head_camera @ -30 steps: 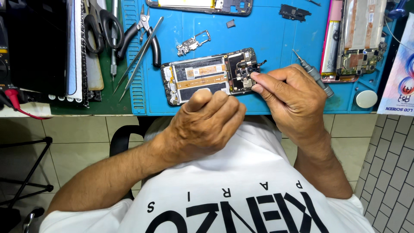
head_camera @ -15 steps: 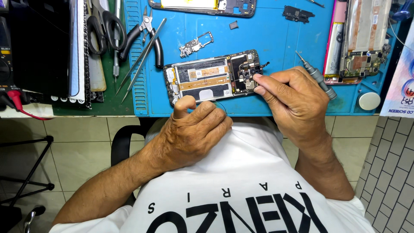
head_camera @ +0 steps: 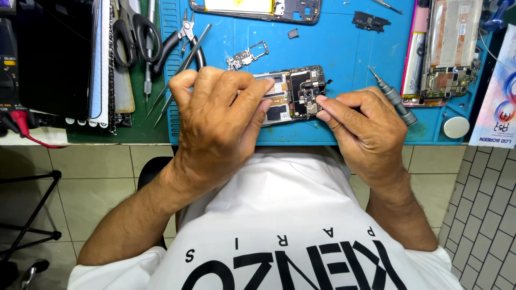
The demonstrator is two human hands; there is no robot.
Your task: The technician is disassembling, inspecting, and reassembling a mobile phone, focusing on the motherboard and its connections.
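Note:
An opened phone (head_camera: pixel 295 95) with its circuit board bared lies on the blue work mat (head_camera: pixel 333 48). My left hand (head_camera: pixel 220 121) covers the phone's left half, fingers curled over its edge and holding it down. My right hand (head_camera: pixel 363 126) is at the phone's right end, thumb and forefinger pinched at the camera area of the board; whether a small part or tool sits between them is hidden. A grey screwdriver (head_camera: pixel 393 96) lies just behind my right hand.
Pliers (head_camera: pixel 177 40), tweezers (head_camera: pixel 180 67) and scissors (head_camera: pixel 134 29) lie at the mat's left edge. A small metal bracket (head_camera: pixel 246 56), another phone frame (head_camera: pixel 258 8), a black part (head_camera: pixel 371 21), a second opened phone (head_camera: pixel 449 48) and a round white cap (head_camera: pixel 456 127) surround the work.
My left hand has moved up from the table's front edge onto the phone's left half. The right hand stays pinched at the phone's right end.

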